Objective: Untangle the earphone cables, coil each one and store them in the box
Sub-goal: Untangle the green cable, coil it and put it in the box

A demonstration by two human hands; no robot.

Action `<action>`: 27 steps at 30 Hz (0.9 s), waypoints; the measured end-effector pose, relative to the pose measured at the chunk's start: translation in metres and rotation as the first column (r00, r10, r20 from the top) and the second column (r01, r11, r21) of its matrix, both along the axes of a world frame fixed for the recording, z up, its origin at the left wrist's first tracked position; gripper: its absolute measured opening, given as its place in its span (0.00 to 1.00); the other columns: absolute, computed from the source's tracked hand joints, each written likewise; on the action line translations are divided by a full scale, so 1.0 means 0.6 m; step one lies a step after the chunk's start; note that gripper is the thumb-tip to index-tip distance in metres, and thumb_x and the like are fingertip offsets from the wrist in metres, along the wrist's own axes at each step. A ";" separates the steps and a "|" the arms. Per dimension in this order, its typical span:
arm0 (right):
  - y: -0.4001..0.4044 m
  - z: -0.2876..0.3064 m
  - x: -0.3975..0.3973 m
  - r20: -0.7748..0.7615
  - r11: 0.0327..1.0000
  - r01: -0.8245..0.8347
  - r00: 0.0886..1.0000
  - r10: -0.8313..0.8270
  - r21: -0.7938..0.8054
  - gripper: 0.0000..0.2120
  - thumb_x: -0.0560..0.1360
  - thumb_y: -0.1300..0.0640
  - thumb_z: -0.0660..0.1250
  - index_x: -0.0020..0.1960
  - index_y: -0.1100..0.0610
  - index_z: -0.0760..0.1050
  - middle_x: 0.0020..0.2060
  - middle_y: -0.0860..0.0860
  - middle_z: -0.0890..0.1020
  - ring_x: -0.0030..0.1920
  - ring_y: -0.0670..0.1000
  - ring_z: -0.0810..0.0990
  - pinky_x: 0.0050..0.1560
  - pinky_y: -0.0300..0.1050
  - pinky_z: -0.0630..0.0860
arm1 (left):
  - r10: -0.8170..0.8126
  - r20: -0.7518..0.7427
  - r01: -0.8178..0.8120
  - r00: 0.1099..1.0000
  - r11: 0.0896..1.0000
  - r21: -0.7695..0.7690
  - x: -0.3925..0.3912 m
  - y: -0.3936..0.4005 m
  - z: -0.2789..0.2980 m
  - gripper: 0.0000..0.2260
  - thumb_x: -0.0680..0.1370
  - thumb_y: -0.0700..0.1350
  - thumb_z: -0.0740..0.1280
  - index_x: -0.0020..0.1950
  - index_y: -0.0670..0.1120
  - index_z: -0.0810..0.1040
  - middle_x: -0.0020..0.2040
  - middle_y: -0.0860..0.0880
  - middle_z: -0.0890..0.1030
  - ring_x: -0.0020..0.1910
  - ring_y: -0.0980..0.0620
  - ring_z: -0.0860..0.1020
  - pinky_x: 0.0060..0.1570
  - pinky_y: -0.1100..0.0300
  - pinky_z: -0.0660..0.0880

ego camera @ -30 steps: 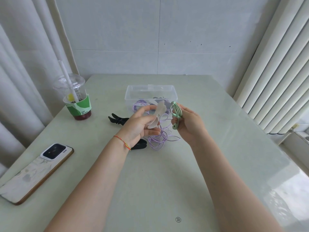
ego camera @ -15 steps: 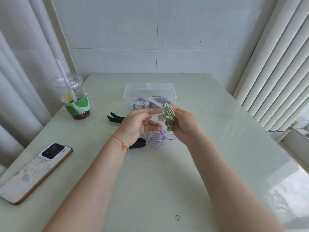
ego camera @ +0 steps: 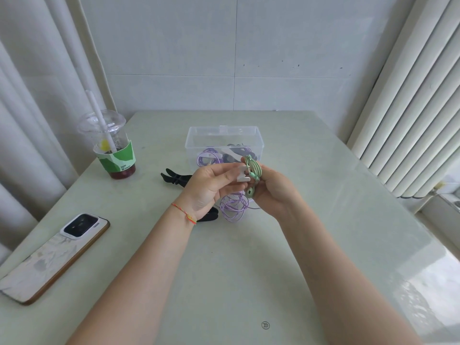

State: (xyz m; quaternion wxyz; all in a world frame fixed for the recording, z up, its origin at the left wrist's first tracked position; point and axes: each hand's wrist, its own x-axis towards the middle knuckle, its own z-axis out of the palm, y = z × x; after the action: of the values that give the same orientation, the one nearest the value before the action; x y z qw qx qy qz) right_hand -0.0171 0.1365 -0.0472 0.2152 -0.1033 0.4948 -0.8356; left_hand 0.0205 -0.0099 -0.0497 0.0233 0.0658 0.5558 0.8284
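A coiled green earphone cable (ego camera: 254,170) sits in my right hand (ego camera: 273,190), held above the table in front of the box. My left hand (ego camera: 211,188) pinches a small white clip (ego camera: 242,174) pressed against that coil. Below the hands a loose purple earphone cable (ego camera: 234,206) lies tangled on the table. The clear plastic box (ego camera: 199,138) stands just behind; inside it are a coiled purple cable (ego camera: 207,158) and a dark cable (ego camera: 236,153).
Black clips lie on the table, one left of the box (ego camera: 174,179), one under my left wrist (ego camera: 207,217). An iced drink cup with a straw (ego camera: 112,148) stands at the left. A phone (ego camera: 53,255) lies face down near the left edge.
Both hands drew together and nearer to me. The white clip in my left hand came up against the green coil in my right hand.
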 end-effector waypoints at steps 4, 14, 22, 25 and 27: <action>-0.001 0.007 0.004 0.068 0.999 0.024 0.997 -0.022 -0.038 0.11 0.80 0.63 0.59 0.44 0.60 0.79 0.32 0.52 0.81 0.27 0.48 0.75 0.26 0.37 0.71 | 0.065 -0.005 -0.066 0.998 0.998 -0.017 -0.004 0.006 -0.004 0.07 0.75 0.36 0.67 0.52 0.39 0.82 0.44 0.46 0.84 0.38 0.49 0.83 0.41 0.62 0.80; -0.004 0.010 0.008 0.061 0.999 0.010 0.998 -0.008 -0.041 0.17 0.80 0.66 0.57 0.38 0.59 0.80 0.28 0.51 0.78 0.27 0.48 0.72 0.26 0.37 0.69 | 0.080 -0.016 -0.081 0.997 0.993 -0.087 -0.005 0.006 -0.005 0.08 0.80 0.38 0.63 0.52 0.37 0.80 0.42 0.45 0.83 0.34 0.50 0.81 0.36 0.62 0.79; 0.005 0.014 -0.002 -0.038 0.981 0.189 0.981 -0.191 -0.046 0.09 0.80 0.64 0.61 0.48 0.61 0.80 0.30 0.51 0.81 0.26 0.48 0.71 0.27 0.38 0.68 | 0.332 -0.029 -0.320 0.943 0.878 -0.355 -0.006 -0.007 -0.002 0.02 0.76 0.45 0.71 0.45 0.48 0.80 0.33 0.55 0.81 0.30 0.56 0.75 0.26 0.64 0.65; 0.012 0.017 0.000 -0.208 0.949 0.303 0.937 -0.281 0.082 0.08 0.79 0.62 0.63 0.49 0.59 0.82 0.35 0.53 0.82 0.29 0.50 0.71 0.27 0.40 0.67 | 0.266 -0.075 -0.273 0.961 0.869 -0.413 -0.004 -0.005 0.001 0.08 0.74 0.47 0.74 0.50 0.52 0.78 0.45 0.54 0.85 0.41 0.56 0.79 0.35 0.56 0.78; 0.013 0.022 0.003 -0.324 0.892 0.409 0.885 -0.336 0.193 0.08 0.79 0.62 0.64 0.50 0.59 0.82 0.37 0.55 0.82 0.31 0.49 0.74 0.28 0.40 0.69 | 0.202 -0.090 -0.221 0.975 0.884 -0.411 0.000 0.002 0.004 0.12 0.73 0.45 0.75 0.54 0.51 0.76 0.49 0.51 0.85 0.46 0.53 0.80 0.42 0.51 0.81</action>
State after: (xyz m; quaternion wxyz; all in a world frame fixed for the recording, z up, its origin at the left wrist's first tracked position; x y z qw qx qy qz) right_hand -0.0150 0.1443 -0.0342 -0.0117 -0.0947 0.6344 -0.7671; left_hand 0.0203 -0.0088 -0.0474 -0.0661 0.0168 0.7245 0.6858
